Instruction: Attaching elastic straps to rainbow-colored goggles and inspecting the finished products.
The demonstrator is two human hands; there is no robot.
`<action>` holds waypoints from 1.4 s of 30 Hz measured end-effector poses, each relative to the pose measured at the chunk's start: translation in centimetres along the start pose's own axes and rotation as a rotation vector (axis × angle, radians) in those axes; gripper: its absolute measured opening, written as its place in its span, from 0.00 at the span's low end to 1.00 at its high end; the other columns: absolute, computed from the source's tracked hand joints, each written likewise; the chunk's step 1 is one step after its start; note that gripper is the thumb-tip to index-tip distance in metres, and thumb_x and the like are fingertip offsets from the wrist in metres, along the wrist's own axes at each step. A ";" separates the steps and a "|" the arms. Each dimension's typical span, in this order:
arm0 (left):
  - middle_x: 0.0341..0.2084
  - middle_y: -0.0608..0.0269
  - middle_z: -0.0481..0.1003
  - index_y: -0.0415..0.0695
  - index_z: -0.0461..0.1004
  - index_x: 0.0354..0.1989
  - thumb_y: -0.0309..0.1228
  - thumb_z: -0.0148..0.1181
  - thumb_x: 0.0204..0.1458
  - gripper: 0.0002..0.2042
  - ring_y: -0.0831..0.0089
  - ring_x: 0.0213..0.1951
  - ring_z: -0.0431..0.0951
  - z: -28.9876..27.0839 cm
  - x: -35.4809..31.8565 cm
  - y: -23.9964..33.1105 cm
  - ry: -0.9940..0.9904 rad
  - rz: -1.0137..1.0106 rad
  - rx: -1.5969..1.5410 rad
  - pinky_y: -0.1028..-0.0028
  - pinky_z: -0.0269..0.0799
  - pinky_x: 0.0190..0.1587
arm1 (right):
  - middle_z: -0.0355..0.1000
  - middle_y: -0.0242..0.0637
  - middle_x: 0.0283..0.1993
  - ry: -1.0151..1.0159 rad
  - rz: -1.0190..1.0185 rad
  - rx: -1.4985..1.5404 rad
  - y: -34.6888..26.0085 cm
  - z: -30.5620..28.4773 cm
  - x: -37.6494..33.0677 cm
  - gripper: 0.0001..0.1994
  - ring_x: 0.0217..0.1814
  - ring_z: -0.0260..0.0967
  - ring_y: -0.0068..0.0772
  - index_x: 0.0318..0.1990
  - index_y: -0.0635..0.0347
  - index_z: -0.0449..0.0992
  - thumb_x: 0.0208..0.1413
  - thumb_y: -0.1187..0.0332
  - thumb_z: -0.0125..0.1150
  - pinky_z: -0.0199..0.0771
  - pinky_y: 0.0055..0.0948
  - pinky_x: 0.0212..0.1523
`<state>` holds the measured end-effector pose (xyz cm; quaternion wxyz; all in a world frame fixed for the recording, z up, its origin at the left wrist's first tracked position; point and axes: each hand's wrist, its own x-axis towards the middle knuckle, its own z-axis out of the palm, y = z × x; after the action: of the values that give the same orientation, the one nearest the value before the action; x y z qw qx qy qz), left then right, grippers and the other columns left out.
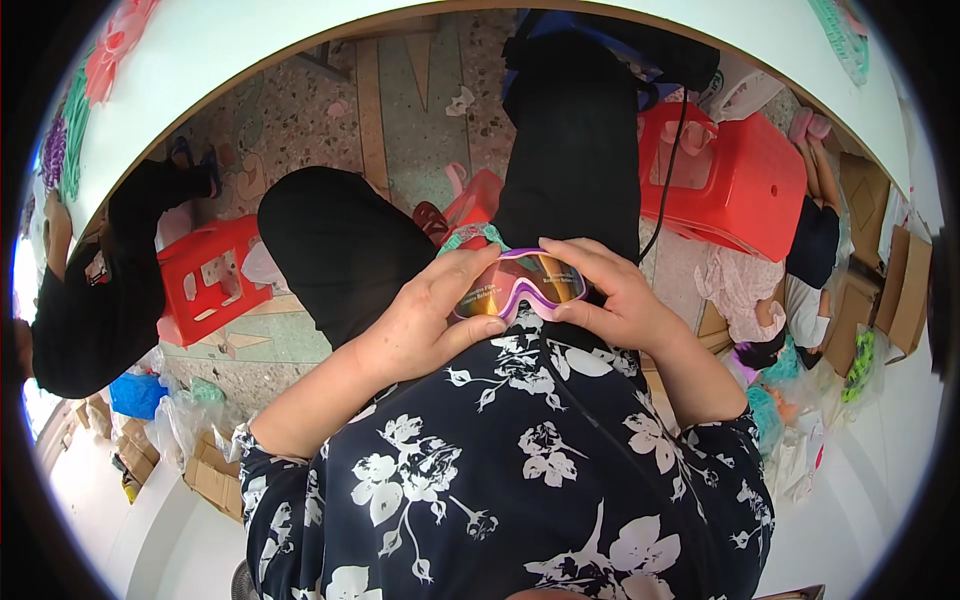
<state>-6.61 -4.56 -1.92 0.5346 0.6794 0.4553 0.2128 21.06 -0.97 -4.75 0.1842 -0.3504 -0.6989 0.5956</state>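
A pair of swim goggles (525, 287) with a purple and pink frame sits close in front of my belly. Its orange-brown mirrored lenses carry printed film. My left hand (443, 302) grips the left end, thumb along the lower rim and fingers over the top. On the other end, my right hand (615, 297) pinches the frame in the same way. A teal lacy piece (472, 237) shows just beyond the upper left of the goggles; whether it is joined to them I cannot tell.
A white table edge (300, 28) curves across the far side. Red plastic stools (212, 280) stand left and right (750, 185). A person in black (110, 280) sits at left; other people are at right (790, 260). Cardboard boxes (213, 470) and plastic bags lie about.
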 end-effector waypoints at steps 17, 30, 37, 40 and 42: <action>0.57 0.44 0.69 0.38 0.60 0.68 0.33 0.70 0.51 0.36 0.52 0.56 0.73 -1.4 1.8 -0.4 0.005 0.229 0.134 0.62 0.69 0.58 | 0.71 0.47 0.58 0.196 -0.135 -0.149 -0.9 -0.3 0.1 0.41 0.57 0.71 0.43 0.65 0.64 0.68 0.43 0.57 0.78 0.70 0.34 0.58; 0.60 0.45 0.67 0.40 0.59 0.70 0.35 0.68 0.53 0.37 0.51 0.61 0.69 -1.6 1.7 -0.3 0.016 0.206 0.190 0.62 0.66 0.62 | 0.70 0.50 0.57 0.176 -0.247 -0.203 -1.2 -1.1 0.5 0.38 0.57 0.71 0.48 0.64 0.67 0.66 0.49 0.58 0.74 0.70 0.37 0.58; 0.57 0.44 0.69 0.38 0.61 0.67 0.34 0.69 0.52 0.35 0.50 0.56 0.74 -0.9 0.2 0.9 0.029 0.178 0.204 0.62 0.70 0.59 | 0.71 0.51 0.59 0.116 -0.176 -0.089 -1.6 -0.4 0.1 0.37 0.60 0.71 0.46 0.64 0.68 0.67 0.48 0.61 0.75 0.69 0.35 0.60; 0.56 0.44 0.70 0.37 0.62 0.66 0.34 0.69 0.51 0.34 0.50 0.56 0.74 -0.1 -0.8 0.4 0.057 0.185 0.184 0.62 0.71 0.58 | 0.71 0.51 0.59 0.059 -0.089 -0.011 -1.6 0.3 -0.3 0.36 0.61 0.71 0.45 0.63 0.67 0.68 0.48 0.61 0.76 0.69 0.34 0.60; 0.54 0.44 0.71 0.36 0.65 0.64 0.33 0.70 0.51 0.33 0.50 0.55 0.74 0.6 -1.1 0.5 0.091 0.138 0.139 0.62 0.71 0.58 | 0.72 0.47 0.58 0.086 -0.048 0.076 -1.3 1.4 -0.7 0.34 0.60 0.71 0.39 0.63 0.65 0.69 0.49 0.64 0.75 0.69 0.32 0.60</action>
<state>-6.48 -5.79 -1.46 0.4493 0.7341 0.4448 0.2476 20.23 -2.49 -3.75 0.2414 -0.3517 -0.6753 0.6016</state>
